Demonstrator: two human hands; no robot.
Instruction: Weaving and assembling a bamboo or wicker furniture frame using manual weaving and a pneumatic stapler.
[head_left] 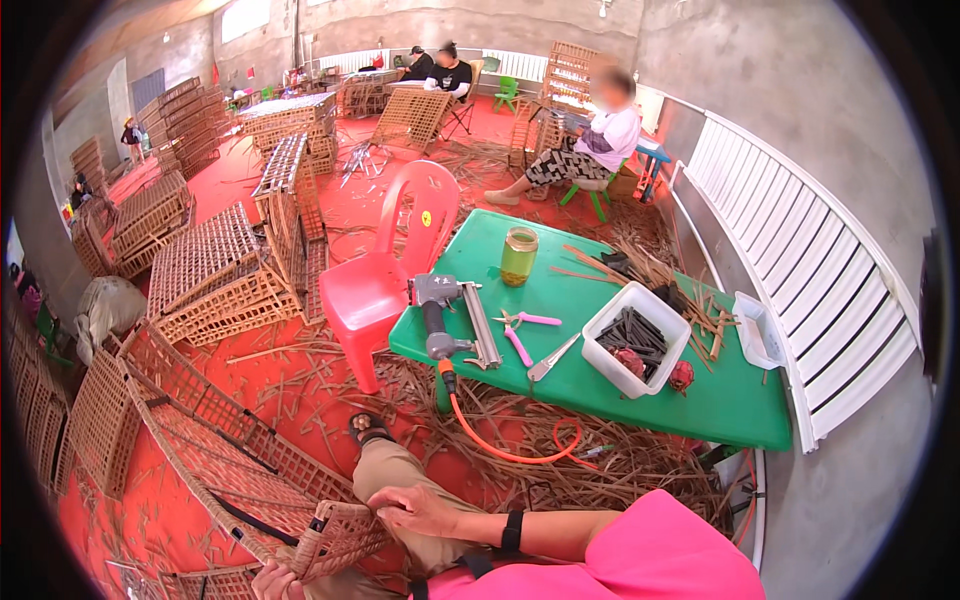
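A large brown woven basket (225,455) with openwork sides and dark strips along its frame leans tilted across the lower left, against my legs. My left hand (278,581) is closed around its near lower edge, partly cut off by the picture's rim. Beside the basket's near corner, over my knee, is my right hand (418,510), its fingers loosely stretched toward the woven end with nothing visible in them. Whether its fingertips touch the weave I cannot tell.
A green table (470,260) carries a nail gun (440,310) on an orange hose, pink-handled pliers (518,338), scissors (553,358), a jar (519,257) and a white bin (640,340) of dark strips. A red chair (385,270) stands beside it. Scraps litter the floor; people sit farther back.
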